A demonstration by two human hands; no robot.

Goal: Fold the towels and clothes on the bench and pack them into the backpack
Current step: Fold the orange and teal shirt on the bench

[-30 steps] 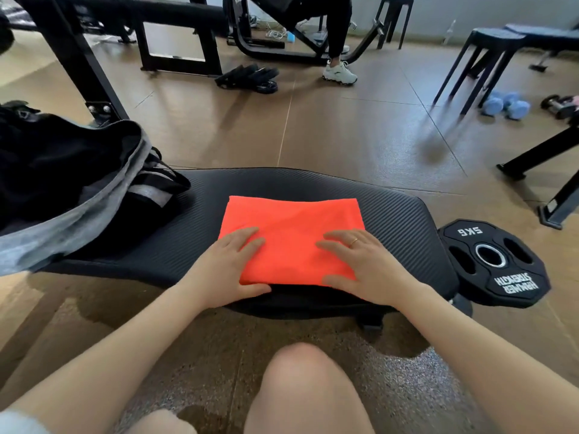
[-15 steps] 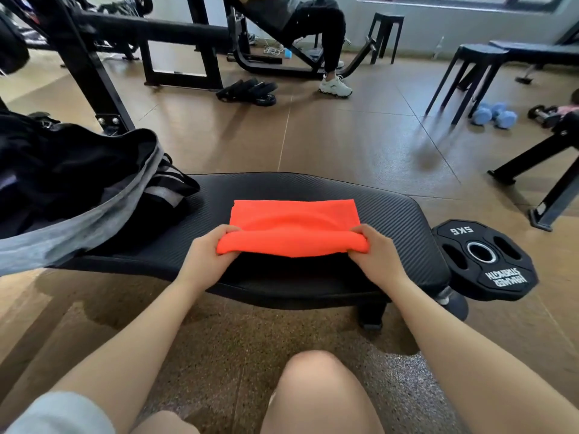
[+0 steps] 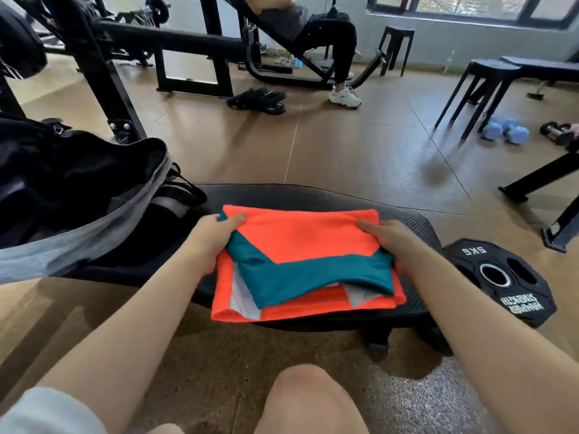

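Here, the black ribbed padded counter point(image 3: 404, 220) runs left to right across the middle of the scene, standing on a brown gym floor point(image 3: 360, 158). On its left end rests the open black backpack with a grey rim point(image 3: 78, 195), its mouth gaping toward the near side and its dark straps trailing to the right. At the counter's centre lies the folded orange garment with teal panels point(image 3: 300, 242), its near edge hanging slightly over the counter's near side; a teal band crosses the upper layer, and pale grey patches show between the layers below. The left hand point(image 3: 210, 242) grips the garment's left edge, thumb on top and fingers curled beneath the fabric. The right hand point(image 3: 398, 242) holds the right edge the same way, thumb lying over the orange cloth and fingers tucked under. To the right of the counter, a black 5 kg weight plate point(image 3: 498, 280) lies flat on the floor. Farther right sit light blue dumbbells point(image 3: 504, 130) beside a dark stool point(image 3: 476, 89).
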